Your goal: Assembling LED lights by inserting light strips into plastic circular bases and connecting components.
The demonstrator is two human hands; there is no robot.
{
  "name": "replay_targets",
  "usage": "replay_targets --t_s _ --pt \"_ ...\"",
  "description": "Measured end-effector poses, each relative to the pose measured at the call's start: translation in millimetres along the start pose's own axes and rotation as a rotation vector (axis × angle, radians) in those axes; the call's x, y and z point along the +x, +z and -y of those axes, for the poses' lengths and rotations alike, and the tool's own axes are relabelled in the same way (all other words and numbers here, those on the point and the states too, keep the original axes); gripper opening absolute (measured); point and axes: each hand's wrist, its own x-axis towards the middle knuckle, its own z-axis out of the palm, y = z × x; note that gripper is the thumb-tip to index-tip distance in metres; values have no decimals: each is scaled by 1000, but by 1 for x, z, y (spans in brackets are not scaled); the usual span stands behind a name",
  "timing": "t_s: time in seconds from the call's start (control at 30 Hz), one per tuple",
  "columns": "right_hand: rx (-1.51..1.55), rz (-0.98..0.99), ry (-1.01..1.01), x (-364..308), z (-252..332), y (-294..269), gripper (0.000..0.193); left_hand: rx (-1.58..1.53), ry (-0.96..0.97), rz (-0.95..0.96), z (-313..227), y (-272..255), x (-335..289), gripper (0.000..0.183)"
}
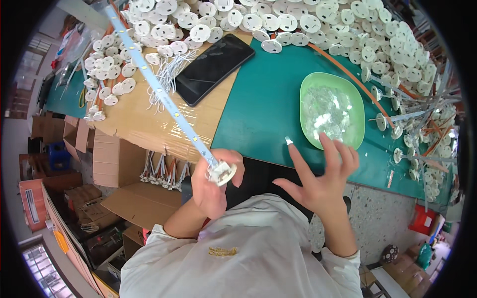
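Observation:
My left hand [204, 191] is closed around the lower end of a long, narrow LED strip [171, 105], which slants up to the far left. A round white end cap [227, 175] sits at that end, between my fingers. My right hand [320, 191] is open with its fingers spread, over the front edge of the green mat [258, 104]. Its index fingertip is at a small clear piece [288, 141] on the mat; whether it touches is hard to tell. Beyond the other fingertips, a light green tray [359, 116] holds many clear, shiny bits.
A black phone [214, 69] lies across the cardboard sheet [134, 126] and mat, beside thin white wires [171, 69]. Round white caps [308, 24] are heaped along the back and right, with orange and pale strips among them. An open carton [119, 161] stands below the table at left.

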Motion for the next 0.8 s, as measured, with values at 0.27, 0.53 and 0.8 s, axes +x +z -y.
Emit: replay_targets --t_s 0.27,0.53,0.8 --pt "-84 -65 -120 -18 2 15 26 224 -34 48 -7 10 -26 61" --pt "693 -388 182 -15 28 -17 17 -104 -56 16 -14 51 -21 50" --pt "756 -478 77 -18 57 -27 13 -202 -116 91 -18 91 -31 46"
